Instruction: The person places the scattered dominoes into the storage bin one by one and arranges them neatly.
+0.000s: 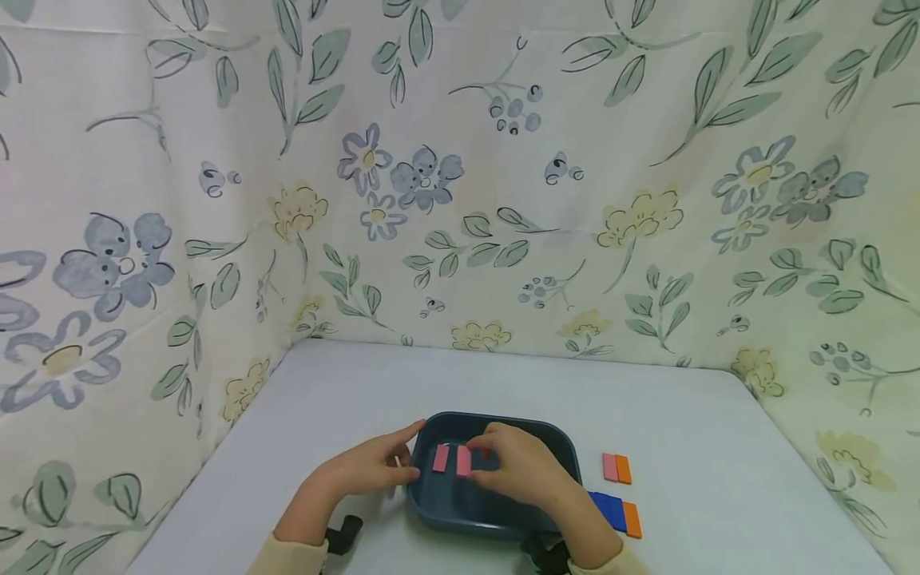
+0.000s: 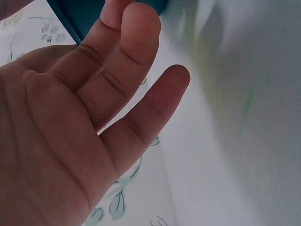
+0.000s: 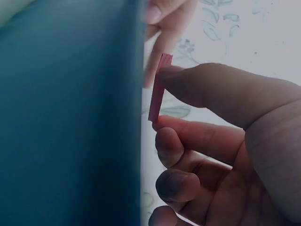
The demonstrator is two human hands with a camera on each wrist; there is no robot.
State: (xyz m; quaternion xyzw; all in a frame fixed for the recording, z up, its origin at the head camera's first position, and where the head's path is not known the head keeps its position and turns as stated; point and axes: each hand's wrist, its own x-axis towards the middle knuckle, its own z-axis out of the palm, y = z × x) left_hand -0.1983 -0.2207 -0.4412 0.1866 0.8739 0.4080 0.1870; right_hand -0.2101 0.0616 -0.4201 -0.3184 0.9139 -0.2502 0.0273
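Right hand (image 1: 519, 465) and left hand (image 1: 370, 465) are both at a dark blue rectangular tray with rounded corners (image 1: 447, 511). Between the thumb and finger of the right one is a thin pink tile (image 1: 464, 461), pinched over the inside of the tray; the right wrist view shows it edge-on, the other fingers loosely bent below. The left one grasps nothing that shows — its thumb and fingers are spread, with tips at the tray's left rim, and its palm faces the left wrist camera.

Inside the tray, just left of the pinched piece, lies a second pink tile (image 1: 441, 458). Right of the tray, a third pink tile (image 1: 609, 467) and an orange tile (image 1: 623, 469) lie side by side, touching. Nearer the person, a blue block (image 1: 608, 511), partly hidden, sits against another orange tile (image 1: 632, 520).

All this is on a white table (image 1: 719, 447) — with a floral cloth (image 1: 446, 283) hanging behind. Both sleeves (image 1: 291, 555) are cream.
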